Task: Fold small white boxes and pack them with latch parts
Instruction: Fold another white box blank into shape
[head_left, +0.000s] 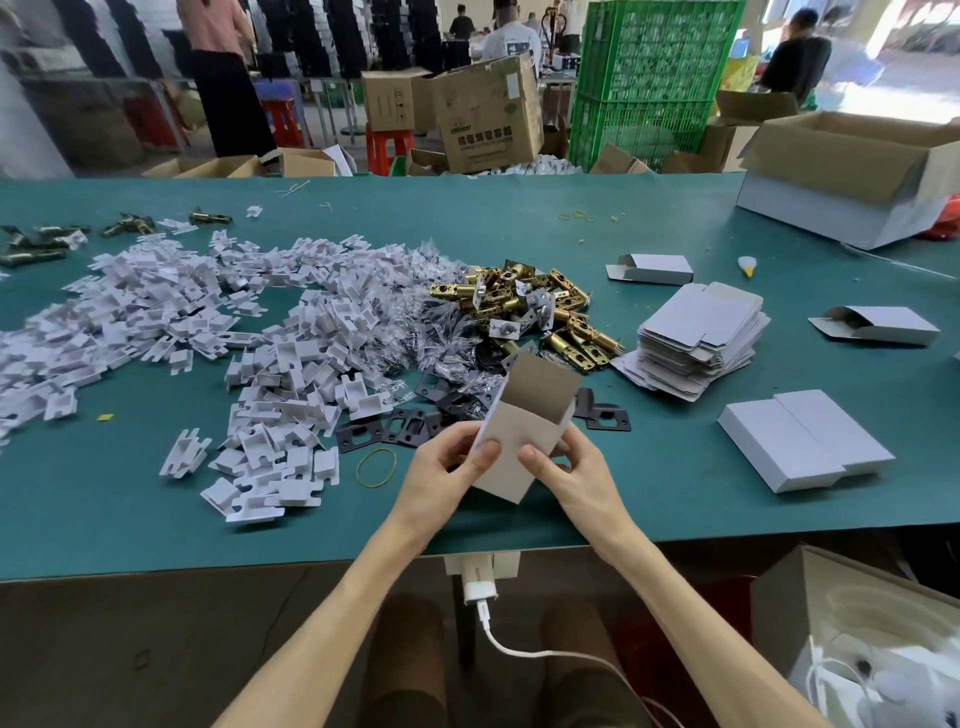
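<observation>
both hands hold one small box (519, 431) just above the near edge of a green table (675, 493). left hand (447, 467) grips the box's left side, thumb pressed on its front. right hand (566, 470) grips the right side, thumb on the front too. the box's far end is open, flap raised. just beyond it lie black plates (379, 434) and a heap of brass latches (530, 306). a stack of flat boxes (701, 338) sits to the right, white inserts (208, 322) spread left.

Teal table (519, 519), white flat boxes (701, 332), brass latches (524, 301), black plates (400, 428), green crates (649, 78).
</observation>
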